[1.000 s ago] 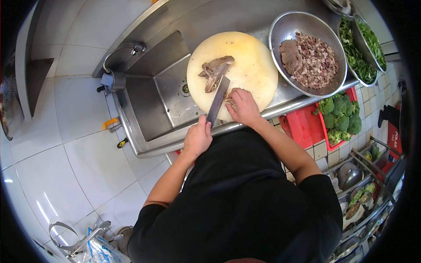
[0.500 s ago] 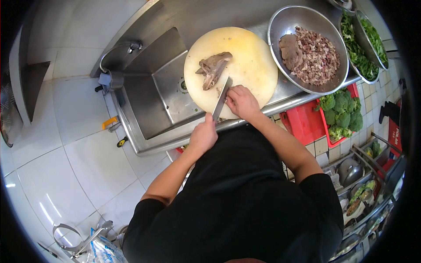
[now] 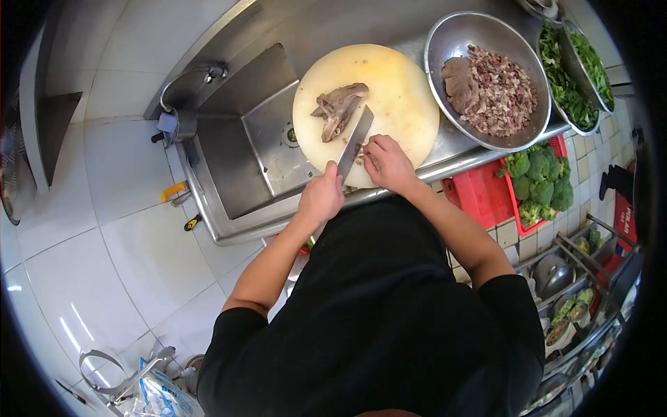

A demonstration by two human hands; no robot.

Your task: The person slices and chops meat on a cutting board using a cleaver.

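My left hand [image 3: 323, 197] is closed round the handle of a cleaver-like kitchen knife [image 3: 358, 137]. Its broad blade slants up and right over a round, pale cutting board [image 3: 406, 87]. Beside the blade, my right hand [image 3: 389, 163] has its fingers curled on small pieces of brownish meat [image 3: 360, 156], partly hidden beneath the fingertips. A larger piece of cooked-looking meat [image 3: 338, 108] lies further back on the board, apart from both hands. Chopped meat and one larger slab fill part of a steel bowl [image 3: 445, 115] to the right.
A steel sink [image 3: 229, 163] with a faucet [image 3: 208, 71] lies left of the board. Leafy greens [image 3: 566, 83] in bowls stand far right. Broccoli [image 3: 543, 174] sits in a red basket [image 3: 521, 208] below the counter edge. A rack with containers [image 3: 566, 292] is at lower right.
The knife blade has risen and swung up and right, with my left hand slightly further left. My right hand has shifted a little right, and more cut meat shows beside the blade.
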